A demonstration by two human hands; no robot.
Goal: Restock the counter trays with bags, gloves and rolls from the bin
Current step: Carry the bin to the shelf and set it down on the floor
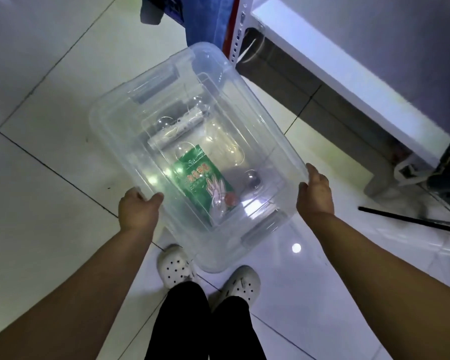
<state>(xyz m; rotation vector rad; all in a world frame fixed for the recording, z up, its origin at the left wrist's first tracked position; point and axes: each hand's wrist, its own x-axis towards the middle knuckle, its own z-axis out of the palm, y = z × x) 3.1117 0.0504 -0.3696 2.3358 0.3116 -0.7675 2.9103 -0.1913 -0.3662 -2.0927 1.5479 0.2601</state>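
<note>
Bin (pixel 244 105), clear plastic with its lid on, hangs over the tiled floor (pixel 50 126) between our left hand (pixel 138 209) and right hand (pixel 316 193), each grip closed on a rim. Inside we see a green glove packet (pixel 205 178) and what may be a roll (pixel 178 128). No counter trays show, so restocking looks barely begun.

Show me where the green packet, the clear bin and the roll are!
green packet (pixel 204 181), head view, middle of its printed front
clear bin (pixel 260 113), head view, right side wall
roll (pixel 178 129), head view, middle of its side
</note>
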